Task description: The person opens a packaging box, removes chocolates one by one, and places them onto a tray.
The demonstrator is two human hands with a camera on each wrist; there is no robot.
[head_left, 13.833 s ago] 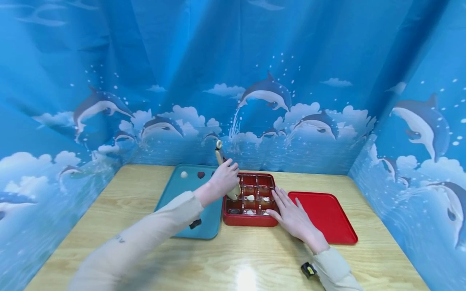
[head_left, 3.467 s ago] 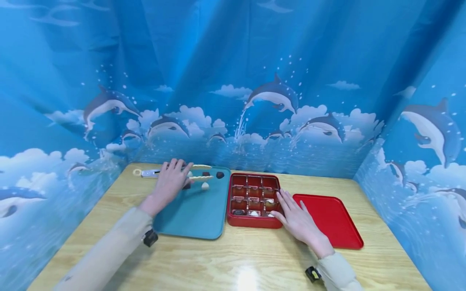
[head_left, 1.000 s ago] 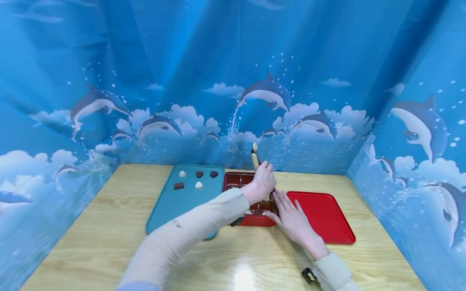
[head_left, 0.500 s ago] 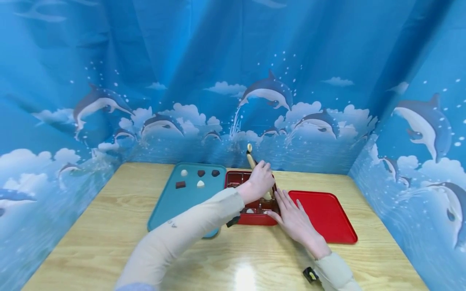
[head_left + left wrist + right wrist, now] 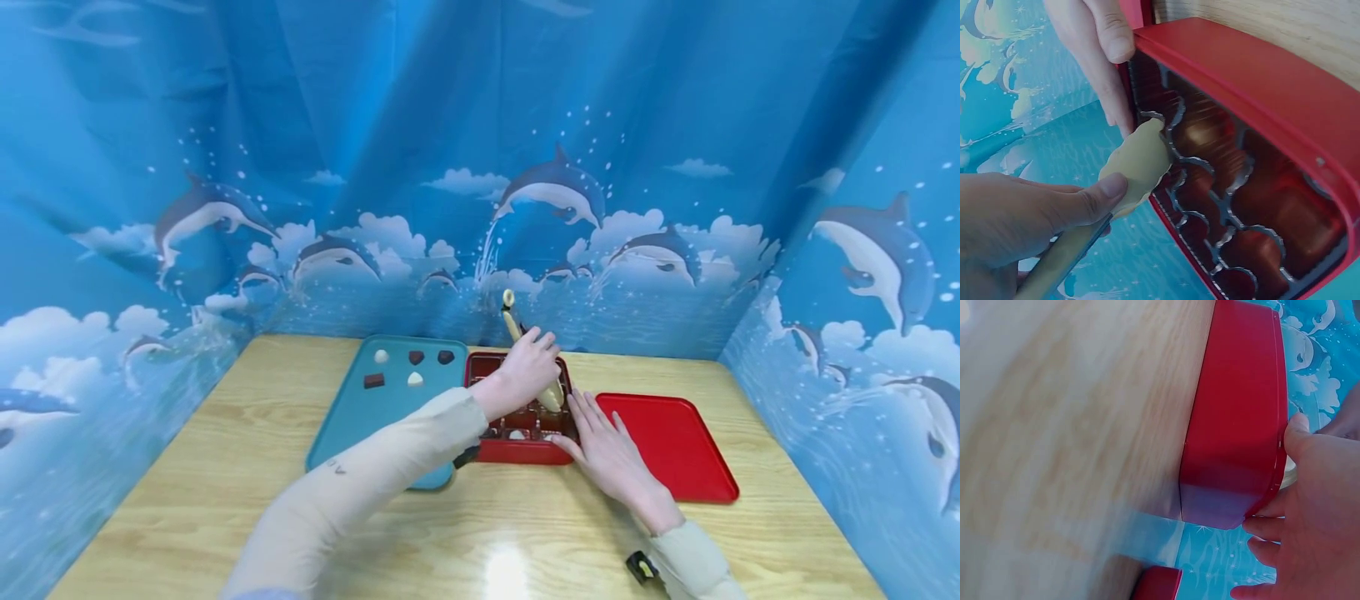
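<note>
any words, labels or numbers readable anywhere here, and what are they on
Left sleeve: small dark marks, possibly letters, too small and blurred to read.
Band at the right wrist: a yellow spot on the dark clip, no legible text.
Red box, teal tray, red tray, tongs and dolphin curtain: no writing visible.

The only lettering I can spot is a small dark mark on the person's left sleeve (image 5: 335, 469), and it is too small and blurred to read. No other words, brand names, numbers or signs can be read anywhere.
</note>
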